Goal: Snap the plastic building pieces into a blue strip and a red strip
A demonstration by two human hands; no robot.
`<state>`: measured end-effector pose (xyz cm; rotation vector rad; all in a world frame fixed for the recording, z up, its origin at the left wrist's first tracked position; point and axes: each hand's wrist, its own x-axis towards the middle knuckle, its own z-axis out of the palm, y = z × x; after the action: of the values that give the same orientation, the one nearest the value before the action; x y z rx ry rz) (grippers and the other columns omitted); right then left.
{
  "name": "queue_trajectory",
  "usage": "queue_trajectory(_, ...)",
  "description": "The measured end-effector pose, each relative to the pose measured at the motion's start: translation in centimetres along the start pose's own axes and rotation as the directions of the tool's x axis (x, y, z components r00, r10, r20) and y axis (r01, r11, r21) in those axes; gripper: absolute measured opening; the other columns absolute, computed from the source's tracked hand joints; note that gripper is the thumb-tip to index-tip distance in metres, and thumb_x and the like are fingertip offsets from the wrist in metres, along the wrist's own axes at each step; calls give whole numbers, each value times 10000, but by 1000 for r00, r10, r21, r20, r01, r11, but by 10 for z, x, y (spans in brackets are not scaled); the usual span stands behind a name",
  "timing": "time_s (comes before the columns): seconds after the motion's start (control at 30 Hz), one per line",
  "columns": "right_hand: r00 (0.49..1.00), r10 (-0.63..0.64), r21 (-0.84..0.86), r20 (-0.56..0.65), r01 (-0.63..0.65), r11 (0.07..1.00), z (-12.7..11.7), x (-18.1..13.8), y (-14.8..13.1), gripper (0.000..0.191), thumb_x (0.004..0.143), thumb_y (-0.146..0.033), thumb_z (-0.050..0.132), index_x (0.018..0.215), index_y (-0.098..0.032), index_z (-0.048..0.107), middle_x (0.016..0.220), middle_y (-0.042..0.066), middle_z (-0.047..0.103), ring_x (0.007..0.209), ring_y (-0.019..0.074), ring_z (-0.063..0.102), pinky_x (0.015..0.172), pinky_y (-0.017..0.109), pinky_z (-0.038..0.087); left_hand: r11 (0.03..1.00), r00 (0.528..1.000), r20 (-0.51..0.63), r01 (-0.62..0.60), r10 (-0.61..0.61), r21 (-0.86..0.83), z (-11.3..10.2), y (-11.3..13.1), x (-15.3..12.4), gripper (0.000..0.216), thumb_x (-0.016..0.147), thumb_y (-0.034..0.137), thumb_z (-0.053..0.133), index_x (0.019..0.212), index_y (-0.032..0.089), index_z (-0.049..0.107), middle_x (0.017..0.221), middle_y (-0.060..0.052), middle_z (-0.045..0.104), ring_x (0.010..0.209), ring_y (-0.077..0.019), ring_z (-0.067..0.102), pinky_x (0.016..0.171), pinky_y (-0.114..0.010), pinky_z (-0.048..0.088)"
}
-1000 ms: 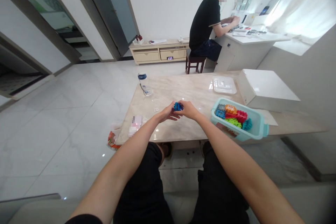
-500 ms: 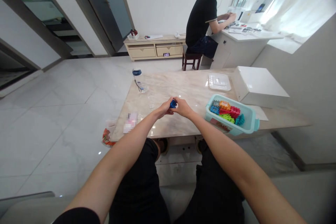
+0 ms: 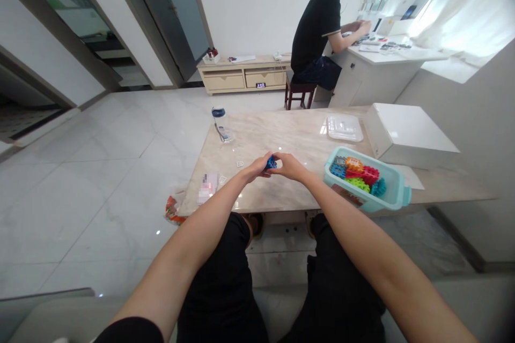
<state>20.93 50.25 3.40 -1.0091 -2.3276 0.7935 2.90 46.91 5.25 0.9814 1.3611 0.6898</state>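
Between my two hands, above the front middle of the marble-patterned table (image 3: 289, 193), is a small blue toy building block (image 3: 271, 162) with a notched, holed surface. My left hand (image 3: 258, 167) grips it from the left, fingers curled round its side. From the right, my right hand (image 3: 288, 165) pinches the same block between thumb and fingers. Part of the block is hidden behind the fingers. To the right stands a light-teal bin (image 3: 392, 201) with notched blocks in blue, orange, red, green and teal.
A water bottle (image 3: 222, 126) stands at the table's back left, with a pink-and-white packet (image 3: 207, 190) nearer me. At the back right are a clear plastic lid (image 3: 345, 128) and a white box (image 3: 412, 131). Beyond, a person (image 3: 316, 32) sits at a white desk.
The whole view has shifted slightly, so things appear further right. Both hands still hold the blue block, which shows a little more of its notched face now.
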Motion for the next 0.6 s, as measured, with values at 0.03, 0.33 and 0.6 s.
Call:
queue_trajectory(0.03,1000,0,-1,-4,0,1000,1,0,-2,403,849,-307,886,1200,-165,748,1164,100,800,1084,269,748,985,360,553,1000,1000,3,-3,3,-4,2,1,-1,605,1068,663,425,1258,186,745,1148,-120,789,883,-199,692,726,-268,559)
queue_trajectory(0.33,1000,2,2,-31,-2,1000,0,2,-2,372,839,-295,872,1165,-175,740,1117,85,798,1035,257,738,941,339,546,1000,1000,-19,-19,20,4,3,0,-4,649,1059,713,402,1154,180,759,977,-105,787,835,-209,696,711,-289,567)
queue_trajectory(0.6,998,35,-26,-56,-36,999,-4,2,4,368,849,-290,857,1172,-162,738,1126,91,793,1057,244,731,962,337,543,1000,1000,15,0,0,-8,-4,-4,6,679,1048,748,377,1112,184,751,914,-108,779,832,-212,719,743,-293,565)
